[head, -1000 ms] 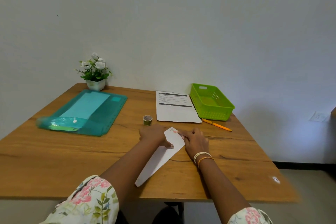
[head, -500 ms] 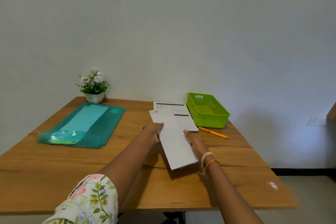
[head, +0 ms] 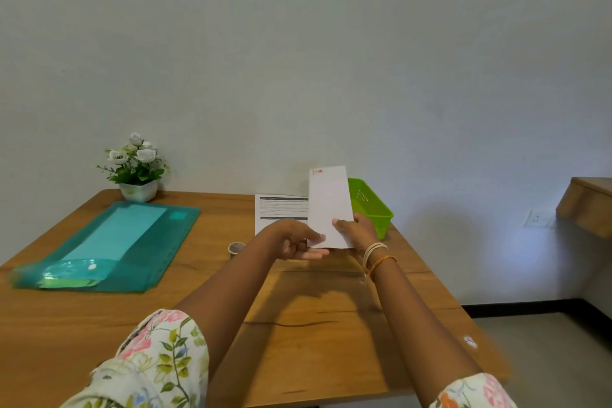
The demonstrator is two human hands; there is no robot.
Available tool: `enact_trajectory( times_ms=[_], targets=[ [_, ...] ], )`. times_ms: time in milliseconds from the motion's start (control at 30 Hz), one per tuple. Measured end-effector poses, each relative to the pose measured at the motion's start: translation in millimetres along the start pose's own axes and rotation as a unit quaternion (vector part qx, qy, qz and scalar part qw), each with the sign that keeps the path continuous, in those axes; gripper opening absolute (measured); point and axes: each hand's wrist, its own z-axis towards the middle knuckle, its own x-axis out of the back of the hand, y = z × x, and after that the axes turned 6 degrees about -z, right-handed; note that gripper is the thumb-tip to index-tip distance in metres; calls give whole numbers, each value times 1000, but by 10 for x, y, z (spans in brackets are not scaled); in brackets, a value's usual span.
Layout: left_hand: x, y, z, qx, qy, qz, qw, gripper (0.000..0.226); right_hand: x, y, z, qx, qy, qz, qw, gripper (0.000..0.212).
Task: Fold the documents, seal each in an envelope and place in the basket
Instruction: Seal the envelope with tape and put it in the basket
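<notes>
A long white envelope [head: 329, 202] with a small red mark at its top corner stands upright above the table. My right hand [head: 357, 230] grips its lower end, thumb on the front. My left hand [head: 294, 242] is at its lower left corner, fingers loosely curled and palm up, touching the bottom edge. Behind the envelope a printed document [head: 281, 209] lies flat on the table. The green basket [head: 372, 205] stands at the back right, partly hidden by the envelope.
A teal plastic folder [head: 109, 245] lies on the left of the wooden table [head: 314, 325]. A potted white flower [head: 137, 169] stands at the back left. A small tape roll [head: 235, 248] sits beside my left wrist. A wall socket [head: 536, 218] is at the right.
The envelope was lifted off the table and turned upright, held towards the basket. My right hand now grips its lower end. The camera tilted up.
</notes>
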Motion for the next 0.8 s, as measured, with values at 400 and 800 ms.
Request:
enact_trajectory(
  times_ms=[400, 800],
  targets=[
    [-489, 359, 674, -145, 46, -51, 987, 29, 300, -231, 568, -89, 61, -15, 994, 32],
    [-488, 395, 1341, -198, 60, 74, 976, 43, 477, -75, 1330, -114, 117, -157, 974, 28]
  ],
)
